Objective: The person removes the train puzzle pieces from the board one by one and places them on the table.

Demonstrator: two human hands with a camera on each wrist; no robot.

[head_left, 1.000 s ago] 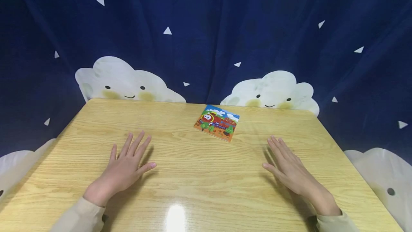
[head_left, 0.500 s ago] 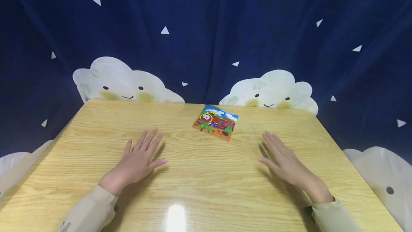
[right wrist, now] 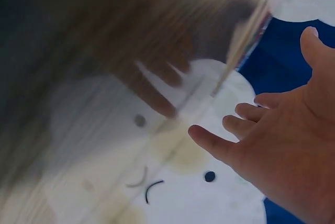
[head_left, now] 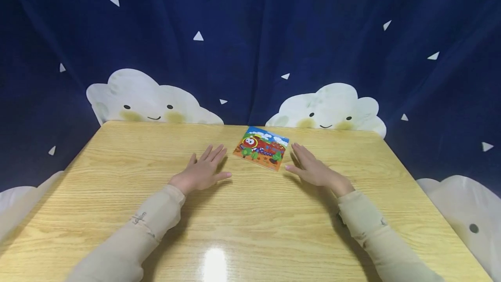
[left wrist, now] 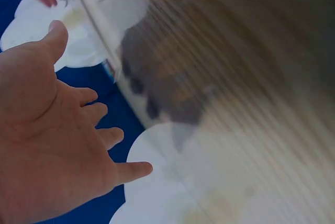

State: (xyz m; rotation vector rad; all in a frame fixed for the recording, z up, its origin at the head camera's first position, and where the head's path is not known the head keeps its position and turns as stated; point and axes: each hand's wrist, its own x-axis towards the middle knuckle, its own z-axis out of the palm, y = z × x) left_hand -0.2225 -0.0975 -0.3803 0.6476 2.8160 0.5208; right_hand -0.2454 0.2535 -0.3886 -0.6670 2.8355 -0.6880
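Note:
A flat, colourful picture puzzle or card (head_left: 261, 148) with a cartoon red train lies near the table's far edge in the head view. To its lower left, my left hand (head_left: 201, 173) hovers above the wood with fingers spread, apart from it. Close by its right side is my right hand (head_left: 315, 171), fingers straight and thumb out, holding nothing. In the left wrist view the left palm (left wrist: 57, 135) faces the camera with nothing in it. The right palm (right wrist: 285, 135) shows likewise in the right wrist view, and the picture's thin edge (right wrist: 243, 43) appears beyond it.
The light wooden table (head_left: 242, 225) has a glossy surface that mirrors the hands. Behind it hangs a dark blue curtain (head_left: 219, 3) with white triangles and smiling clouds (head_left: 328, 105), meeting the table's back edge.
Both hands have moved forward and inward toward the picture, the left going right and the right going left. The picture has stayed in place on the table.

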